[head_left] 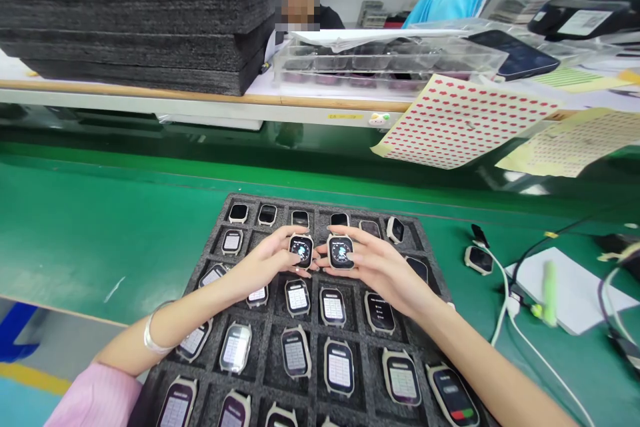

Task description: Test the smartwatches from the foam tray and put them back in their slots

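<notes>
A black foam tray lies on the green belt and holds several strapless smartwatch bodies with lit or dark screens. My left hand is closed on one watch body with a lit round dial. Beside it, my right hand is closed on a second watch body with a similar lit dial. Both watches are held side by side just above the tray's second row, screens facing me. A bracelet sits on my left wrist.
A watch body on a white cable lies right of the tray, near a white pad and more cables. Behind the belt are a stack of dark foam sheets, clear plastic trays, red sticker sheets, and two other people.
</notes>
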`<state>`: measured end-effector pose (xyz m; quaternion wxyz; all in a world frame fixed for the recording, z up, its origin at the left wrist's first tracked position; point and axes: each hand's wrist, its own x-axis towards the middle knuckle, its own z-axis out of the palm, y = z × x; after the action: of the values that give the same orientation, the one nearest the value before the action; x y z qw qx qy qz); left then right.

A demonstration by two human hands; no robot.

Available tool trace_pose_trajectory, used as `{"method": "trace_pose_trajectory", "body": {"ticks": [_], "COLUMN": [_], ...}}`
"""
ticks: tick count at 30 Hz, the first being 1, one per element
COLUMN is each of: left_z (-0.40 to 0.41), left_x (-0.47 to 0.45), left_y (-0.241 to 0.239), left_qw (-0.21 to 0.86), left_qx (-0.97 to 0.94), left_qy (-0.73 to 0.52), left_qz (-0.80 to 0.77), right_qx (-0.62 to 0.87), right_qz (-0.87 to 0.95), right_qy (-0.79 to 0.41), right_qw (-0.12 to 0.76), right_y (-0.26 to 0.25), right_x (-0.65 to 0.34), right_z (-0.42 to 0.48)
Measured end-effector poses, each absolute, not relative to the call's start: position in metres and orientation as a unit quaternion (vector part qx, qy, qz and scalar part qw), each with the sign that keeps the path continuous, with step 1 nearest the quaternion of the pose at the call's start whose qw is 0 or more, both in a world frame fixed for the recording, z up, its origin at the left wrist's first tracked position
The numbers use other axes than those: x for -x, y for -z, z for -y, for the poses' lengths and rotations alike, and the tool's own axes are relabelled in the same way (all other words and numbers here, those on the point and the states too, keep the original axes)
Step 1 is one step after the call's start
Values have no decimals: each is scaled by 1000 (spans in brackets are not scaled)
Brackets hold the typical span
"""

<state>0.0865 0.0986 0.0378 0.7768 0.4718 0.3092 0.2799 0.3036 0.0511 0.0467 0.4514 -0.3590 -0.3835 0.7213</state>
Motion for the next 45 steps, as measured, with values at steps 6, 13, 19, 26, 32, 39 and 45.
{"method": "trace_pose_trajectory", "body": {"ticks": [6, 13, 19, 26, 32, 39, 45], "left_z": [-99, -100, -97, -94, -94, -90, -90], "left_x": [-85, -84, -87, -87, -88, -87, -87], "left_y": [-38, -39, -40, -37, -31, -36, -35], "left_qw": [770, 753, 754, 717, 633, 582, 586], "left_qx": [-487, -522, -534, -576, -646, -699, -692], "left_qy": [-280, -264, -252, -250, -242, -212, -231], "left_qz": [-303, -302, -288, -302, -350, -357, -352], "right_qx": [379, 383, 390, 387, 362, 408, 383], "right_qz": [394, 396, 419, 379, 385, 424, 422], "right_qy": [-700, -693, -677, -693, -720, -671, -688], "right_qw": [459, 464, 463, 476, 451, 452, 450], "right_y": [-45, -44, -40, -41, -41, -38, -40], "right_x": [-300, -299, -302, -301, -302, -307, -306], "right_z": [-50, -49, -45, -39, -41, -43, -42]}}
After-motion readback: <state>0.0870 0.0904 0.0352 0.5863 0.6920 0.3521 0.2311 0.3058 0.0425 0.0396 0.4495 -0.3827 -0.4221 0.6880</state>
